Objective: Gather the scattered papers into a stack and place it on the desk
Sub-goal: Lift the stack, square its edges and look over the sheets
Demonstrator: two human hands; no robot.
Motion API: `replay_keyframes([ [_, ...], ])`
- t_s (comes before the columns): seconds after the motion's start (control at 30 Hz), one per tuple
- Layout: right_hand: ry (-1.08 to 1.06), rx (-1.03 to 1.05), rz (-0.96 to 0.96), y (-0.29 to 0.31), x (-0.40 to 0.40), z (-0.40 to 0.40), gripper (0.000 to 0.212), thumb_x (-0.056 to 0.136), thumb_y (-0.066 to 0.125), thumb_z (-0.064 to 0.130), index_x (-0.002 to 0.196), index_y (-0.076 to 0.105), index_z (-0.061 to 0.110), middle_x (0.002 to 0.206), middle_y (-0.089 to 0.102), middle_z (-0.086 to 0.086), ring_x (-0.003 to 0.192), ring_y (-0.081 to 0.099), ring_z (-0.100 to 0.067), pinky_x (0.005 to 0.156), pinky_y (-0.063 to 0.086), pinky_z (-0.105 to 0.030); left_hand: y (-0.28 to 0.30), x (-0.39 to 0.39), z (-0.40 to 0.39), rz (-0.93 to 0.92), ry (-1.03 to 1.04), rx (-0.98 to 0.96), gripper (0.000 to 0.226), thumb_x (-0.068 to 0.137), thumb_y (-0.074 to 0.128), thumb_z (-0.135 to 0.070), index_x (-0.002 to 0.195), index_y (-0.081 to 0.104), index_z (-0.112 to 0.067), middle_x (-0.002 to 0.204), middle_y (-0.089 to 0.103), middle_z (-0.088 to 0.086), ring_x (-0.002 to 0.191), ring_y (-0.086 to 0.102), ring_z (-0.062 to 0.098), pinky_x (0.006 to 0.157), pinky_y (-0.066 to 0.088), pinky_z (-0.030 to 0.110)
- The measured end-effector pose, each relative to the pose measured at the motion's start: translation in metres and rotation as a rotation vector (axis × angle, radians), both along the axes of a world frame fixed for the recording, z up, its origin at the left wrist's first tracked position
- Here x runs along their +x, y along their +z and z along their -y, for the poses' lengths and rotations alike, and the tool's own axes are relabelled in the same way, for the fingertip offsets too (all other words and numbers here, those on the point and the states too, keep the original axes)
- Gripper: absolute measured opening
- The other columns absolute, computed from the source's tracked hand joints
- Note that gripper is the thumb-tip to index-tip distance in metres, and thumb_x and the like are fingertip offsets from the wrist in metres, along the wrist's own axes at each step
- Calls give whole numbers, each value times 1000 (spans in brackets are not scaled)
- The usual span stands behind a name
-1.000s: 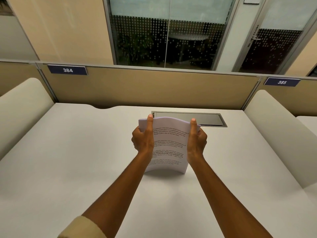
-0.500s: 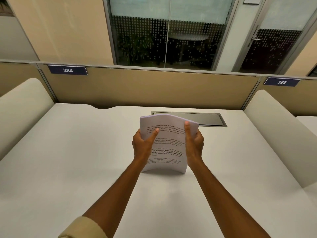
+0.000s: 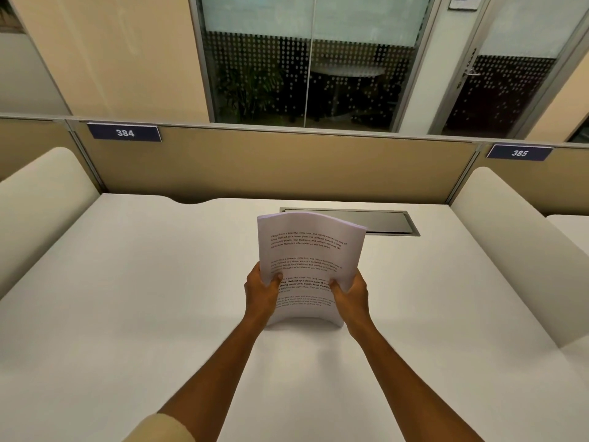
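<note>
A stack of white printed papers (image 3: 307, 250) stands nearly upright on the white desk (image 3: 127, 298), its bottom edge resting on the surface and its top bowed away from me. My left hand (image 3: 261, 293) grips the stack's lower left side, thumb on the front page. My right hand (image 3: 350, 293) grips the lower right side the same way. The fingers of both hands are hidden behind the sheets.
A grey recessed cable hatch (image 3: 382, 220) lies in the desk just behind the papers. A tan partition (image 3: 271, 164) with labels 384 and 385 closes the back. Cream padded dividers (image 3: 38, 199) (image 3: 516, 244) flank the desk on both sides.
Both hands have slid down from the stack's upper edges to its lower sides. The papers stay standing on the desk, with more of the front page showing.
</note>
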State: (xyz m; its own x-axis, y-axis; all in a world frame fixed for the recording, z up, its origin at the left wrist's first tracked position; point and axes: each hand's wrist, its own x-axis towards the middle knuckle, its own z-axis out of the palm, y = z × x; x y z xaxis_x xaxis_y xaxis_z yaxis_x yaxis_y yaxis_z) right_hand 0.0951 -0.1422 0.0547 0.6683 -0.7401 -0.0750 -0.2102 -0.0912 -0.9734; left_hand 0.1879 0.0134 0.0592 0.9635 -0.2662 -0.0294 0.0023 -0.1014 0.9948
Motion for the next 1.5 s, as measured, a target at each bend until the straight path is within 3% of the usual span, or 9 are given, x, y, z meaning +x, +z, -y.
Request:
replay_keyframes([
  [0.27, 10, 11, 70, 10, 4, 5, 45, 89, 65, 12, 131, 49, 22, 111, 61, 4, 96, 63, -14, 67, 51, -13, 13, -1, 0, 56, 37, -42, 27, 91, 62, -10, 112, 57, -27, 102, 67, -5, 90, 67, 16, 62, 56, 14],
  [0.43, 14, 96, 56, -13, -7, -3, 47, 89, 66, 10, 131, 48, 21, 120, 61, 0, 107, 60, -19, 85, 54, -30, -10, -13, -6, 11, 35, 5, 25, 90, 63, -9, 113, 59, -17, 107, 67, 3, 95, 66, 23, 68, 58, 20],
  [0.6, 30, 117, 58, -19, -10, -5, 44, 90, 65, 10, 125, 45, 29, 119, 58, 5, 107, 58, -16, 77, 51, -18, -19, -17, -9, -8, 25, 29, 32, 91, 61, -5, 123, 58, -7, 116, 66, 12, 105, 64, 29, 87, 59, 44],
  [0.67, 42, 103, 51, -16, -9, -4, 44, 91, 64, 11, 123, 43, 31, 116, 57, 6, 104, 58, -14, 71, 50, -13, -17, -16, -8, 1, 19, 29, 30, 92, 59, -4, 122, 58, -9, 114, 66, 11, 104, 64, 30, 85, 59, 42],
  [0.8, 40, 95, 66, -9, -5, -2, 44, 91, 63, 9, 125, 44, 27, 118, 58, 3, 105, 59, -17, 84, 55, -28, -9, -13, -7, 22, 26, 0, 32, 92, 59, -4, 123, 57, -11, 114, 65, 10, 102, 64, 28, 86, 58, 43],
  [1.0, 52, 121, 51, -18, -13, -7, 42, 93, 62, 11, 125, 42, 28, 120, 56, 3, 108, 57, -17, 79, 53, -21, -19, -19, -11, 4, 22, 6, 32, 92, 59, -5, 122, 56, -17, 113, 65, 5, 103, 64, 26, 87, 58, 41],
  [1.13, 63, 125, -1, -25, -15, -8, 41, 94, 59, 11, 127, 40, 25, 124, 54, 1, 113, 54, -21, 93, 52, -35, -26, -22, -14, -24, 16, 34, 34, 92, 59, -4, 124, 55, -14, 114, 62, 5, 105, 62, 27, 92, 57, 46],
  [1.37, 88, 90, 17, -8, -4, 8, 44, 91, 65, 15, 130, 46, 17, 121, 60, -3, 110, 60, -23, 89, 56, -36, -9, 0, -12, 60, -66, 142, 35, 93, 53, 0, 128, 55, -6, 119, 65, 12, 108, 62, 30, 93, 56, 46],
  [1.5, 108, 114, 128, 18, 0, 29, 32, 85, 72, 17, 115, 59, 20, 110, 70, 0, 101, 68, -20, 74, 58, -25, 12, 27, -14, 146, -169, 232, 28, 93, 53, -2, 121, 58, -3, 113, 67, 13, 102, 65, 30, 85, 58, 40],
])
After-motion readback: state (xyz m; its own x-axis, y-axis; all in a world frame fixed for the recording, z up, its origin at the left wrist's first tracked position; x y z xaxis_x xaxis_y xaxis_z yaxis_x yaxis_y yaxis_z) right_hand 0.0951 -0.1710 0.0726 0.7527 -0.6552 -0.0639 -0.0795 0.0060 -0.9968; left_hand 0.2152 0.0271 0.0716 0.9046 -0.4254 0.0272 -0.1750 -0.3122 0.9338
